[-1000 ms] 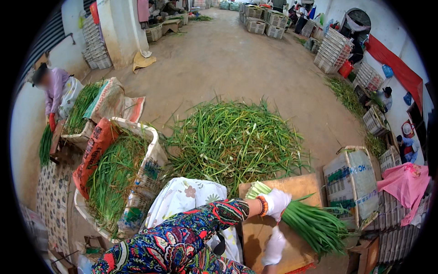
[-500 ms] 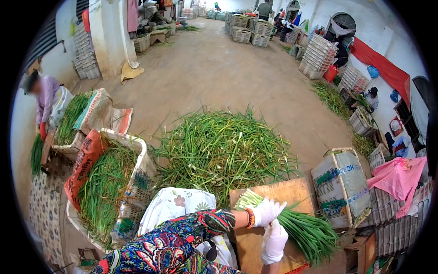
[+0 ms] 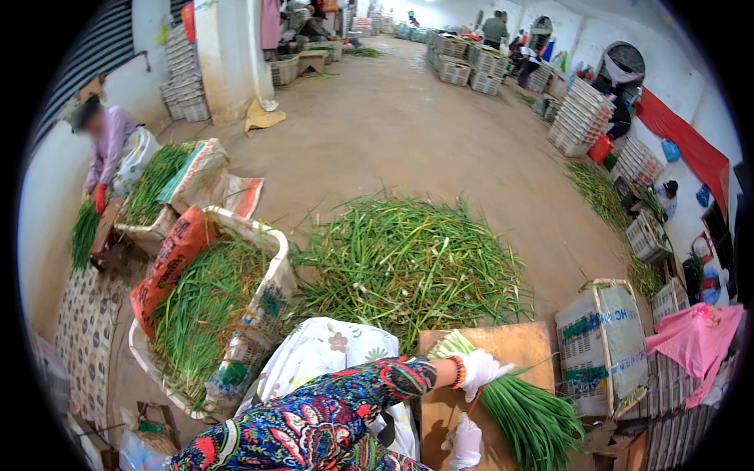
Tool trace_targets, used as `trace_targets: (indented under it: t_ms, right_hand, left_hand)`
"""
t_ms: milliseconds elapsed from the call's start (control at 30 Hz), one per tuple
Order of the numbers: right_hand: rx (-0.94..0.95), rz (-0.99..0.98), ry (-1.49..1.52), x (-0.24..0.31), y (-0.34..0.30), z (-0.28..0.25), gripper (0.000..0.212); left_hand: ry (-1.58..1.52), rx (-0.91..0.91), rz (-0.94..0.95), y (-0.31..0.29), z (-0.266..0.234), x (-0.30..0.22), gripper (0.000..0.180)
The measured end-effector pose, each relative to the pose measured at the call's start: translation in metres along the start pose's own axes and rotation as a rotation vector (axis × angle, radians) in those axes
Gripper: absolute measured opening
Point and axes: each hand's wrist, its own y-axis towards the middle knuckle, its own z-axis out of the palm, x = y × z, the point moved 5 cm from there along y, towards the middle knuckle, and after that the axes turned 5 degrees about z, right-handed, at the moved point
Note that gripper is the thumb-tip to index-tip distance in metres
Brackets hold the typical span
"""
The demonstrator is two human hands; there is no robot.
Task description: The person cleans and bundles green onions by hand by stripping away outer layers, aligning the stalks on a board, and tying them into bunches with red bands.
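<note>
A bunch of green onions [image 3: 528, 416] lies slantwise on a wooden board [image 3: 514, 341], pale stalk ends up left, dark green leaves down right. My left hand [image 3: 481, 371], in a white glove with an orange bead bracelet at the wrist, is closed around the bunch near its stalk end. Below it, over the board, my right hand [image 3: 465, 442], also white-gloved, has its fingers drawn together. A thin red tie [image 3: 473, 403] runs between the bunch and the right hand's fingers; its lower end is hard to see.
A heap of loose green onions [image 3: 416, 271] lies on the floor beyond the board. At left stands a white basket [image 3: 276, 250] full of greens, with an orange sack [image 3: 173, 263]. A covered crate [image 3: 601, 345] is at right. A co-worker [image 3: 114, 153] handles greens at far left.
My right hand has dropped away from the left hand, toward the lower edge, and the red tie now shows between them. The left hand still grips the bunch. The whole view has shifted slightly.
</note>
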Motion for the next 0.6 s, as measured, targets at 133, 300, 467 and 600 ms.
trace_targets:
  t_ms: [133, 300, 467, 600]
  right_hand:
    - [0.046, -0.024, 0.394, -0.017, 0.019, -0.003, 0.03]
    - [0.22, -0.107, 0.888, -0.014, 0.041, -0.003, 0.036]
    - [0.168, -0.157, 1.103, 0.022, 0.04, 0.027, 0.038]
    - [-0.005, -0.223, 0.911, 0.027, 0.029, 0.017, 0.034]
  left_hand:
    - [-0.193, -0.012, 0.065, 0.0, -0.002, 0.009, 0.112]
    - [-0.222, 0.027, -0.149, -0.019, -0.015, 0.037, 0.076]
    - [-0.207, -0.122, -0.086, -0.061, -0.001, 0.029, 0.078]
    - [-0.366, -0.034, -0.101, -0.101, 0.01, 0.017, 0.086]
